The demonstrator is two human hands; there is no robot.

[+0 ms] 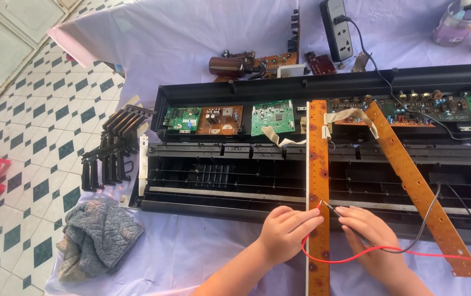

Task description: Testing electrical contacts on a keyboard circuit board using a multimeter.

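Note:
My left hand [287, 227] rests on a long brown circuit strip [317, 159] that lies lengthwise across an opened black keyboard casing [235, 181]. Its fingers pinch a thin probe tip against the strip near the casing's front edge. A red wire [356, 255] runs from under this hand toward the right. My right hand [368, 230] sits just right of the strip and holds a black probe [334, 210] whose tip touches the strip. A black wire [427, 219] trails off to the right.
A second brown strip [419, 186] lies diagonally on the casing. Green and brown circuit boards [272, 116] sit in the casing's back section. Loose black keys [112, 148] and a grey cloth [98, 235] lie at left. A power strip [338, 27] stands at the back.

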